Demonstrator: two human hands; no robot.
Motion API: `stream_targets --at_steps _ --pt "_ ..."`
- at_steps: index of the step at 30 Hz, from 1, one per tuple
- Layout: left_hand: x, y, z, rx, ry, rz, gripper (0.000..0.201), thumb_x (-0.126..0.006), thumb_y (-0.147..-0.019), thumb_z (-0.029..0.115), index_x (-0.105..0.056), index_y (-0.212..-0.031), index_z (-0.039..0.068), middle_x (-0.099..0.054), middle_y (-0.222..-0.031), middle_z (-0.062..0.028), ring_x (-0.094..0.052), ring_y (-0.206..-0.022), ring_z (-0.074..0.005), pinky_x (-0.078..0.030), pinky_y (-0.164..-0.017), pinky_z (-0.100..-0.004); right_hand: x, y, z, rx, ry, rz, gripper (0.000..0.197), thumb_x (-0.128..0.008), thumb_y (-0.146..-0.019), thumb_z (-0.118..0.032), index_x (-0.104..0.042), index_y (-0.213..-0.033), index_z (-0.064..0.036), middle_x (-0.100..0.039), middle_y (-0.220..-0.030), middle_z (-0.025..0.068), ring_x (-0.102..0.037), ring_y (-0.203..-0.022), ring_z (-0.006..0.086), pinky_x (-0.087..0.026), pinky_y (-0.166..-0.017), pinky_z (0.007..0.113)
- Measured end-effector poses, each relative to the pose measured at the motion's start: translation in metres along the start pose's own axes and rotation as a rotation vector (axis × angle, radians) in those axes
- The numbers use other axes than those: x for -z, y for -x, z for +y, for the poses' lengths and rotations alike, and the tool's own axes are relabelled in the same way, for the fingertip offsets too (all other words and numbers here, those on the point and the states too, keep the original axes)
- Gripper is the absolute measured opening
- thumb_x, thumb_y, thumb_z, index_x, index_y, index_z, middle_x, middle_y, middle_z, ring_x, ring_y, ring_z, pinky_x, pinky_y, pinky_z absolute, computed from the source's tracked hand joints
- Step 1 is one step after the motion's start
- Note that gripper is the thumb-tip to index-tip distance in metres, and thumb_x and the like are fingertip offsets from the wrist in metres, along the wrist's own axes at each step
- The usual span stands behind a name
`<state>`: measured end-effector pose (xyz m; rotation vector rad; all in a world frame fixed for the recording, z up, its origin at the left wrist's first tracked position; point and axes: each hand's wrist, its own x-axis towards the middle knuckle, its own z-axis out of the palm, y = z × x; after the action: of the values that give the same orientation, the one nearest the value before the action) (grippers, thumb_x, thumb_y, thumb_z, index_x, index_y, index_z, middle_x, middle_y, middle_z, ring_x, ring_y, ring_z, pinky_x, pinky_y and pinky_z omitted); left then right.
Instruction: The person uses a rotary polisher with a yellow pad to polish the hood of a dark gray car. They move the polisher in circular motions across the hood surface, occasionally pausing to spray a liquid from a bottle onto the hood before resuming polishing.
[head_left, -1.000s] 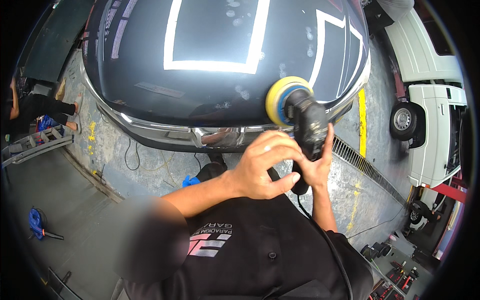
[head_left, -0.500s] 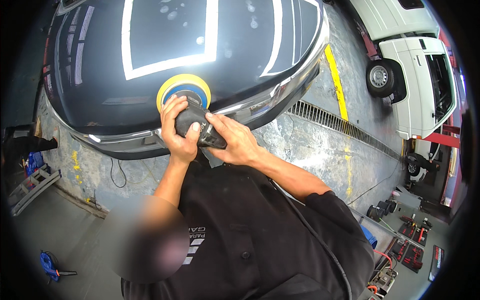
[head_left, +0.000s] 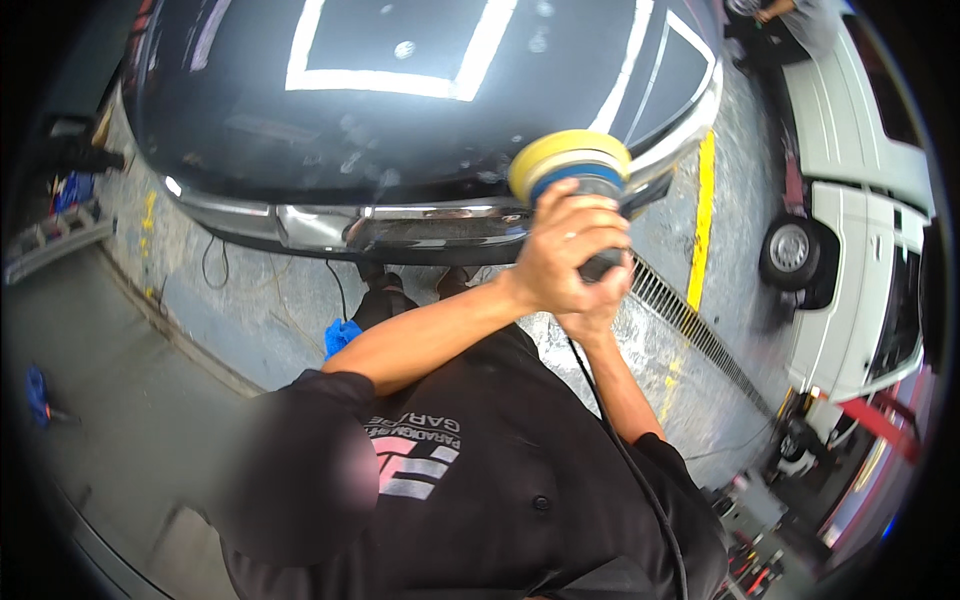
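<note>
A black polisher (head_left: pixel 602 187) with a blue backing plate and a yellow foam pad (head_left: pixel 568 150) is at the front right part of a dark, glossy car hood (head_left: pixel 300 150). The pad is tilted, its edge facing me; whether it touches the paint I cannot tell. My left hand (head_left: pixel 570 245) wraps over the polisher's body near its head. Behind and below it, my right hand (head_left: pixel 595 318) is closed round the rear grip, partly hidden by the left. A black cord (head_left: pixel 650 490) runs along my right side. Whitish smudges mark the hood.
The car's chrome trim and front bumper (head_left: pixel 420 228) lie nearest me. To the right are a floor drain grate (head_left: pixel 700 335), a yellow line (head_left: pixel 704 220) and a white vehicle (head_left: pixel 840 290). A folded ladder (head_left: pixel 60 240) and a blue tool (head_left: pixel 38 395) lie left.
Both hands have carried the polisher right along the hood's front edge. Its pad has gone from facing the hood nearly flat to a steeper tilt. My view has shifted too.
</note>
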<state>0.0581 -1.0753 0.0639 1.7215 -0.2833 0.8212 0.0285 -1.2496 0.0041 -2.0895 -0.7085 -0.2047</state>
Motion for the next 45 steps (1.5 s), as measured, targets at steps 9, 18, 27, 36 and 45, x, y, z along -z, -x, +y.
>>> stream_targets --at_steps 9,18,27,36,45 --pt "-0.016 0.002 -0.01 0.055 0.007 0.067 0.036 -0.078 -0.073 0.03 -0.074 -0.103 0.008 -0.074 -0.113 -0.0082 -0.066 -0.121 -0.0284 -0.027 -0.123 -0.0537 0.028 -0.014 0.034 0.098 -0.07 -0.148 0.112 -0.086 -0.08 -0.014 -0.01 -0.162 -0.0007 -0.034 -0.158 0.0287 -0.044 -0.143 0.0443 -0.035 -0.12 0.057" --pt "0.099 0.032 -0.002 0.136 -0.158 0.206 0.029 -0.082 -0.072 0.022 -0.074 -0.097 0.01 -0.075 -0.113 -0.0072 -0.066 -0.122 -0.0295 -0.028 -0.124 -0.0536 -0.041 -0.052 -0.062 0.257 0.038 -0.258 0.11 -0.09 -0.069 -0.007 -0.027 -0.159 -0.0024 -0.055 -0.127 0.0315 -0.062 -0.105 0.0483 -0.053 -0.09 0.054" --pt "0.238 0.035 -0.015 0.25 -0.178 0.284 0.025 -0.078 -0.076 0.017 -0.072 -0.098 0.006 -0.076 -0.11 -0.0112 -0.068 -0.118 -0.0326 -0.034 -0.119 -0.0557 -0.13 -0.093 -0.167 0.057 -0.037 -0.469 0.108 -0.088 -0.067 -0.009 -0.035 -0.16 -0.0144 -0.055 -0.131 0.0263 -0.061 -0.113 0.0469 -0.053 -0.097 0.052" --pt "0.36 -0.03 -0.084 0.17 0.013 0.342 0.036 -0.06 -0.084 0.015 -0.07 -0.11 -0.008 -0.071 -0.119 -0.0227 -0.066 -0.116 -0.0333 -0.047 -0.109 -0.0465 -0.219 -0.2 -0.249 -0.17 0.027 -0.684 0.109 -0.082 -0.076 -0.021 -0.019 -0.165 -0.0111 -0.055 -0.115 0.0293 -0.06 -0.107 0.0502 -0.052 -0.095 0.053" --pt "0.346 -0.055 -0.09 0.293 0.162 0.311 0.022 -0.068 -0.09 0.012 -0.07 -0.103 -0.006 -0.073 -0.115 -0.0222 -0.068 -0.113 -0.0303 -0.048 -0.108 -0.0443 -0.155 -0.145 -0.205 -0.609 -0.425 -0.821 0.108 -0.088 -0.076 -0.031 -0.028 -0.161 -0.0036 -0.061 -0.137 0.026 -0.061 -0.128 0.0366 -0.048 -0.108 0.044"
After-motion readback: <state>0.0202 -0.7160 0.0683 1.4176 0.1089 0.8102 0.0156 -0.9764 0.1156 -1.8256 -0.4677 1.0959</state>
